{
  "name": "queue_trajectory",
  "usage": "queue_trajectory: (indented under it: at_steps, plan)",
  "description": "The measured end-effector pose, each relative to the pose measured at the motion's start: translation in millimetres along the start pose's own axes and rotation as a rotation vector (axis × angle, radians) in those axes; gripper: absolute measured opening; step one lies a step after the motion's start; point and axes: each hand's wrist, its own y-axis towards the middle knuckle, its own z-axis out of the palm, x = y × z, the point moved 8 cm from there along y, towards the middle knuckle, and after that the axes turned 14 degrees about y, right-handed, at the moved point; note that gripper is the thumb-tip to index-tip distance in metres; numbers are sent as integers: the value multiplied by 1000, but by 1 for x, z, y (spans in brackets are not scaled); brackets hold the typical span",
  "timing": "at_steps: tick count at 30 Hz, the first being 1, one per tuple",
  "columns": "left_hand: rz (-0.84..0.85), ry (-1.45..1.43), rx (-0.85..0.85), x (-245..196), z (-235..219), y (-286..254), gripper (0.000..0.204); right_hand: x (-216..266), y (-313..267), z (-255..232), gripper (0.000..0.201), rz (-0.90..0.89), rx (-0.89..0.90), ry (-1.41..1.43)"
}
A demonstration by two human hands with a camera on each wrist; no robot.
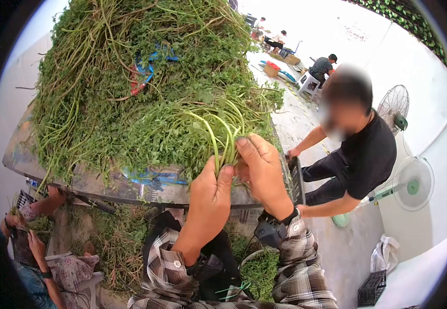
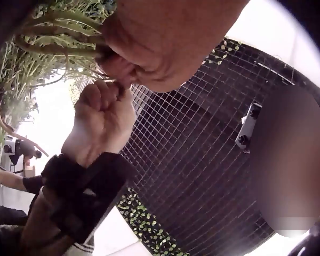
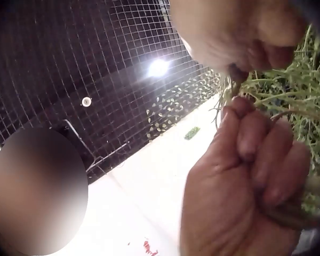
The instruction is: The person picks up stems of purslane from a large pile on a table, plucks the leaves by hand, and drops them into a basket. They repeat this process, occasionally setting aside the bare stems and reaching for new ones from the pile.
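My left hand grips a small bunch of long green leafy stems, its fingers curled round them in the right wrist view. The stems arch away from me, toward the leafy heap on the table. Close beside it, my right hand pinches at the same bunch with thumb and bent forefinger. The fingertips of both hands meet near the stem ends. In the left wrist view the curled right hand shows below the left; part of the bunch is hidden inside the fists.
A tall heap of greens covers the table, with blue and red plastic in it. To the right a person in black holds a dark crate. Another person's hands are at lower left. Fans stand at right.
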Motion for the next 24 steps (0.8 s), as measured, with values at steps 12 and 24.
queue_trajectory:
  at_steps: [12,24]
  plan:
    - [-89,-55,81,-2,-1,-4,27,-9,10,-26,15,113,-1,497]
    - [-135,-145,10,2,-6,2,27,-16,-39,-7,15,249,150,-58]
